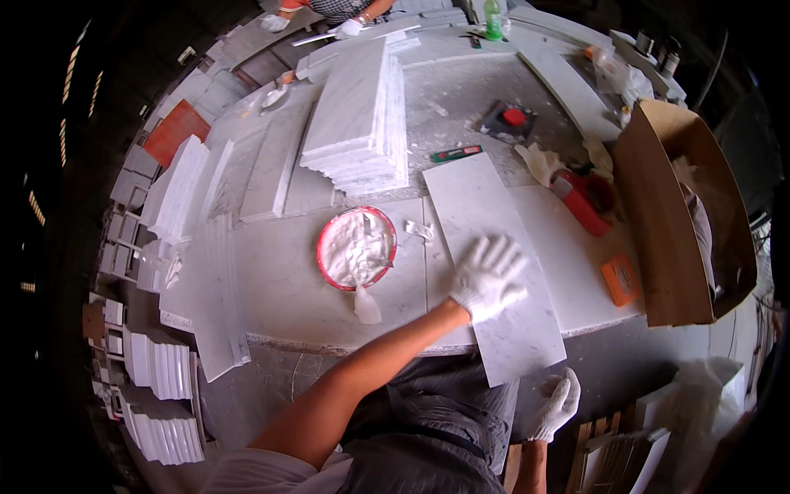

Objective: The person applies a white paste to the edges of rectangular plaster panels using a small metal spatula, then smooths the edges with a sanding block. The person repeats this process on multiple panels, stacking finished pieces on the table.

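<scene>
My left hand, in a white knitted glove, lies with fingers spread on a long pale grey marble slab. The slab's near end juts over the worktable's front edge. Below that edge, beside the slab's near end, my gloved right hand is closed, its fingers curled upward; whatever it may hold is hidden. Left of the slab stands a red-rimmed tub of white paste, a tool with a whitish handle leaning over its near rim. Between tub and slab lies a small crumpled white scrap.
Stacked marble slabs stand behind the tub, more strips at left. On the right are a red tape dispenser, an orange box and an open cardboard box. A green-and-black tool lies beyond the slab. Another person's gloved hands work at the far side.
</scene>
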The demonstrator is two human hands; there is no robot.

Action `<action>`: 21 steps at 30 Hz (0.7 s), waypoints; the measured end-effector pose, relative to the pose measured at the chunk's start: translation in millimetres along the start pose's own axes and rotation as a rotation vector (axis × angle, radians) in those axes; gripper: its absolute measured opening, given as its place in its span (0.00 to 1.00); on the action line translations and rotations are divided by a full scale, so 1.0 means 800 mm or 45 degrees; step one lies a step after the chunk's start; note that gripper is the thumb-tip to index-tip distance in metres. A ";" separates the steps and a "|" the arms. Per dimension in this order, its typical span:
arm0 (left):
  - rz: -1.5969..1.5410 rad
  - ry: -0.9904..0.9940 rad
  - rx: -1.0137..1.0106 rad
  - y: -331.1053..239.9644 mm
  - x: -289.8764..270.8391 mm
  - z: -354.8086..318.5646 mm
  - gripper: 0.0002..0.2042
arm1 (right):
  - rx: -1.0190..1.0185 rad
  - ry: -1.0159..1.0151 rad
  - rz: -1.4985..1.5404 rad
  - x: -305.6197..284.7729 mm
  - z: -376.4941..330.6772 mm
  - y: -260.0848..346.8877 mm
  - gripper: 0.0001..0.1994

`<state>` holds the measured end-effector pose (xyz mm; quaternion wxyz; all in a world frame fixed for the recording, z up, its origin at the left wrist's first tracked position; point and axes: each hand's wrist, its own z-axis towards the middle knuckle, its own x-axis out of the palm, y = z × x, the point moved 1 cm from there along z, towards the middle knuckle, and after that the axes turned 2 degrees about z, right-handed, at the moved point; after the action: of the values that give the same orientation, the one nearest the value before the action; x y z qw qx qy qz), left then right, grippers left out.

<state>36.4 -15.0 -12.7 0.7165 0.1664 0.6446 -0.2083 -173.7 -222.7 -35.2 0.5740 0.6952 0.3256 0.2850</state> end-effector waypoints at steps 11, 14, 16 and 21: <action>-0.249 -0.170 0.142 -0.013 -0.029 -0.092 0.22 | -1.004 0.732 -1.013 0.111 0.081 0.089 0.20; -0.285 -0.220 0.061 -0.001 -0.038 -0.100 0.20 | -1.201 0.938 -1.218 0.153 0.110 0.085 0.21; -0.298 -0.199 0.018 -0.001 -0.043 -0.110 0.19 | -1.222 1.060 -1.309 0.183 0.126 0.080 0.24; -0.390 -0.250 0.002 0.003 -0.047 -0.118 0.16 | -1.305 1.136 -1.326 0.271 0.162 0.077 0.30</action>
<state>-46.1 37.8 13.9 0.7357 0.0458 0.5892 -0.3309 69.2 -140.6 7.2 0.6932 -0.0657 0.6300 0.3439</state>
